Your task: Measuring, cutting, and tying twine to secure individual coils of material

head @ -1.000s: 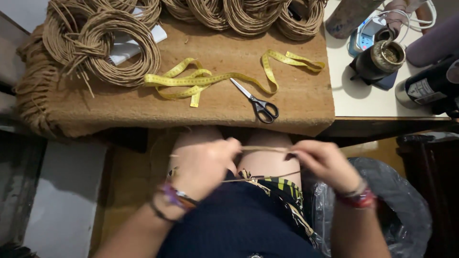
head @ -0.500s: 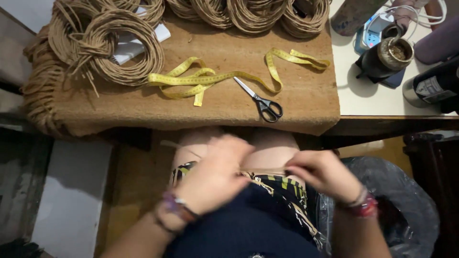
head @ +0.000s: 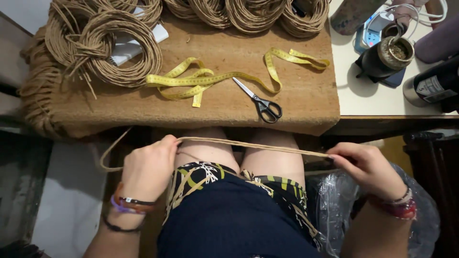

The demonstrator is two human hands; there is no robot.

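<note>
My left hand (head: 149, 167) and my right hand (head: 368, 167) are spread wide apart over my lap, each pinching one end of a stretch of tan cord (head: 248, 145). The cord runs taut between them across my knees, doubled into two strands. A loose tail loops down to the left of my left hand. Both wrists wear bracelets. On the table above lie black-handled scissors (head: 260, 102) and a yellow tape measure (head: 210, 79).
A tan woven mat (head: 201, 114) covers the table. Several coils of cord (head: 110, 45) sit at its left and back. A dark cup (head: 385, 57), a phone and a bottle (head: 430, 86) stand at the right. A clear plastic bag (head: 420, 220) hangs beside my right leg.
My hands were close together over my lap; they have pulled apart, left hand leftward and right hand rightward, stretching the cord out straight between them.
</note>
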